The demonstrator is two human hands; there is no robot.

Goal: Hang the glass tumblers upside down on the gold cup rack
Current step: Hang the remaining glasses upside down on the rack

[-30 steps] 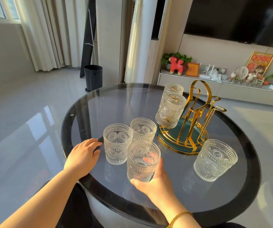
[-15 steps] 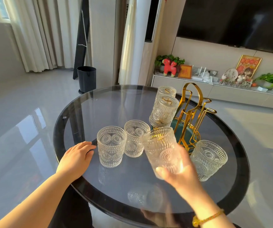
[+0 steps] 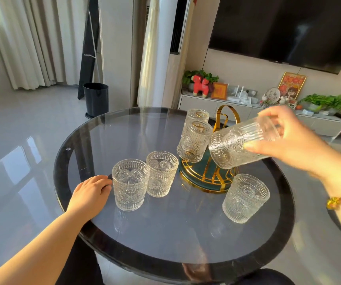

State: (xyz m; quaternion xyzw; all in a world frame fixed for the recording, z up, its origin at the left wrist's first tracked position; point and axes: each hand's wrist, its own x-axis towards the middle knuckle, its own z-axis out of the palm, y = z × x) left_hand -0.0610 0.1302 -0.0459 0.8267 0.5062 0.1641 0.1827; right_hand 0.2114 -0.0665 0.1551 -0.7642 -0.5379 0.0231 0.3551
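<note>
My right hand [image 3: 293, 140] grips an embossed glass tumbler [image 3: 239, 144], tilted on its side with its mouth down-left, right above the gold cup rack [image 3: 206, 177]. Two tumblers hang upside down on the rack's left side, one nearer [image 3: 193, 140] and one behind it [image 3: 198, 116]. Three tumblers stand upright on the round glass table [image 3: 165, 233]: two close together at the left [image 3: 130, 184] [image 3: 161, 173] and one at the right [image 3: 245, 197]. My left hand [image 3: 91, 195] lies flat on the table beside the leftmost tumbler, holding nothing.
The table has a dark rim [image 3: 186, 270]. Beyond it are a black bin [image 3: 96, 99] on the floor, a low white cabinet [image 3: 247, 114] with ornaments and plants, a wall television [image 3: 284, 27], and curtains [image 3: 27, 42] at the left.
My right hand lifted a tumbler off the table, carried it rightward and up over the rack, and tipped it toward upside down. The left hand stayed in place.
</note>
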